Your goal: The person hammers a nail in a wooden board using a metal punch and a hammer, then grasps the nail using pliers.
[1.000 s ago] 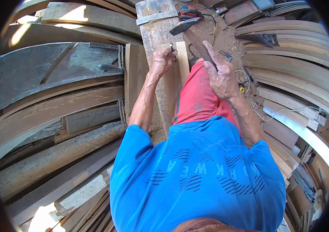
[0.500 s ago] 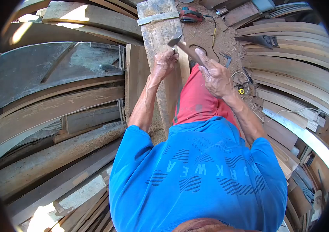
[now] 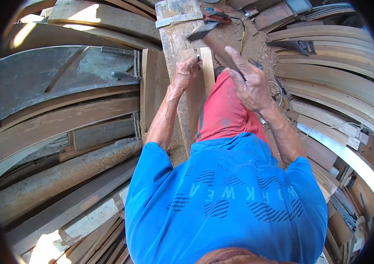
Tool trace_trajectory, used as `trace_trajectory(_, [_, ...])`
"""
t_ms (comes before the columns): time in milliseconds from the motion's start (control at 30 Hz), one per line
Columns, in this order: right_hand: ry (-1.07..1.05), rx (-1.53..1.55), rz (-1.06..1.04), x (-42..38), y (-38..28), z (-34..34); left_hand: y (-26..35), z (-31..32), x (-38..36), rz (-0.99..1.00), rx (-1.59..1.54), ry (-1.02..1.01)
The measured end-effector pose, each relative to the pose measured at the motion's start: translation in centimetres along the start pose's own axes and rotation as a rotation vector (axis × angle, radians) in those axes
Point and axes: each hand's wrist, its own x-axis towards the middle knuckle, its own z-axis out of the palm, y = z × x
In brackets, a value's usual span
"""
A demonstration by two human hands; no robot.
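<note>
My right hand point(image 3: 252, 83) is closed around the wooden handle of a hammer point(image 3: 218, 47). The hammer's dark metal head is raised above and apart from the upright chisel point(image 3: 198, 58). My left hand point(image 3: 186, 72) pinches the chisel, a slim dark metal tool with a bright top end; its lower end is hidden by the fingers. Beneath that hand lies a pale wooden board point(image 3: 207, 66), resting on a long worn plank point(image 3: 178, 42). My leg in red trousers point(image 3: 224, 110) is alongside the board.
A red power tool point(image 3: 215, 16) with a cord lies on the shaving-covered floor ahead. A handsaw point(image 3: 295, 45) rests against stacked curved boards point(image 3: 332, 72) on the right. Several planks and a grey metal-topped machine point(image 3: 94, 66) line the left side.
My right hand has lifted the hammer; its head moved up, away from the chisel, and looks larger. My left hand stays nearly in place, still holding the chisel.
</note>
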Motion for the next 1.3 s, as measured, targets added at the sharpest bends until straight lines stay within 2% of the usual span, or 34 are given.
trace_trajectory(33, [0.142, 0.106, -0.054, 0.0, -0.7, 0.3, 0.0, 0.0, -0.3, -0.005, 0.023, -0.007])
trace_trajectory(133, [-0.369, -0.290, 0.219, -0.4, 0.9, 0.0, -0.2, -0.2, 0.4, 0.015, 0.067, -0.023])
trace_trajectory(167, [-0.461, -0.289, 0.329, 0.2, 1.6, -0.2, -0.6, -0.2, 0.3, 0.014, 0.063, -0.025])
trace_trajectory(267, [-0.052, 0.020, 0.052, 0.3, 0.5, -0.7, -0.3, -0.2, 0.6, -0.009, 0.026, -0.023])
trace_trajectory(300, [0.062, 0.086, 0.031, 0.3, -0.4, -0.2, -0.1, -0.2, 0.4, -0.021, 0.010, -0.027])
trace_trajectory(400, [-0.455, -0.284, 0.331, 0.5, 0.5, -0.2, -1.7, 0.1, 0.0, -0.065, 0.072, -0.054])
trace_trajectory(533, [-0.158, 0.032, 0.198, -0.8, 3.5, 0.0, 1.6, -0.8, 0.9, -0.213, -0.049, -0.078])
trace_trajectory(633, [-0.145, 0.253, 0.421, -1.8, 3.1, 0.1, 0.8, -0.4, 2.4, -0.186, 0.178, -0.116])
trace_trajectory(767, [-0.126, 0.584, 0.662, -3.6, 4.7, 1.1, -1.0, -0.2, 5.1, -0.279, 0.276, -0.239])
trace_trajectory(900, [-0.086, 0.586, 0.710, -5.8, 6.0, 0.6, -2.8, 0.9, 6.1, -0.304, 0.369, -0.326])
trace_trajectory(1000, [-0.059, 0.588, 0.736, -6.8, 6.2, -0.1, -2.2, 0.9, 5.9, -0.295, 0.423, -0.284])
trace_trajectory(1100, [-0.048, 0.606, 0.745, -7.6, 6.7, -0.5, -2.2, -0.1, 6.7, -0.565, 0.206, -0.395])
trace_trajectory(1233, [-0.068, 0.631, 0.797, -8.7, 6.8, -0.8, -1.5, -0.9, 6.4, -0.667, 0.015, -0.354])
trace_trajectory(1300, [-0.080, 0.637, 0.806, -9.3, 7.0, -0.4, -2.4, -0.2, 4.4, -0.758, -0.180, -0.323])
